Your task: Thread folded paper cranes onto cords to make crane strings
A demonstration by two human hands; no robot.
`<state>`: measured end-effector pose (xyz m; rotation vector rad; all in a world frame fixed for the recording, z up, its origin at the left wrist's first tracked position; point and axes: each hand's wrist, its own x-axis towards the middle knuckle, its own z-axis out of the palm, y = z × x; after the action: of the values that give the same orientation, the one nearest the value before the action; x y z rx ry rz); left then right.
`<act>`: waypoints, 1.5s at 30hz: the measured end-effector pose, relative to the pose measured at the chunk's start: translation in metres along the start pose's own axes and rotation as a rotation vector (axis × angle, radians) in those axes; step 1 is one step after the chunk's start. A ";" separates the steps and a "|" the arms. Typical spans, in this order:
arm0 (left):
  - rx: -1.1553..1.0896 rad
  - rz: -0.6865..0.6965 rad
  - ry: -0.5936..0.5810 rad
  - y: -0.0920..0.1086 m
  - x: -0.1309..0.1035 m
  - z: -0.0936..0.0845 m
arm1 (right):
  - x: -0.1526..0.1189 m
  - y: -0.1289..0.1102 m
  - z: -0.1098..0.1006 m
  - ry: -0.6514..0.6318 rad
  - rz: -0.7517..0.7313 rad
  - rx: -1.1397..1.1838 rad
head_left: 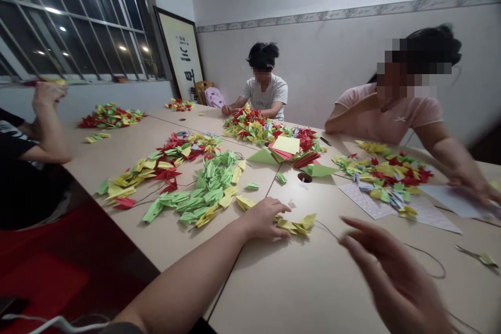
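My left hand (266, 219) rests on the table, its fingers bent around part of a row of yellow folded paper cranes (303, 225) threaded on a dark cord. From these cranes the cord (326, 229) runs right to the fingertips of my right hand (395, 271), which pinches it. My right hand is raised at the lower right and slightly blurred. Left of my left hand curves a long strand of green paper cranes (207, 188), with more yellow ones along its edge. One loose green crane (252, 186) lies just beyond my left hand.
Piles of red, yellow and green cranes (254, 125) cover the far table. Square paper sheets (285, 145) lie near a round table hole (305, 178). Scissors (475, 257) are at the right. Three other people sit around the table; one person's hand (49, 96) is raised.
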<state>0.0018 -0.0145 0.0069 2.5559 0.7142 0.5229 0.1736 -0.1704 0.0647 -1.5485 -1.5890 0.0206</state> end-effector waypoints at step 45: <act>-0.022 -0.120 -0.105 -0.016 -0.007 -0.024 | 0.017 0.048 0.095 -0.235 -0.207 -0.010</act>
<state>-0.0217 0.0014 0.0175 2.4806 0.8133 0.3527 0.1594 -0.0939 -0.0101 -1.4220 -1.9315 0.0834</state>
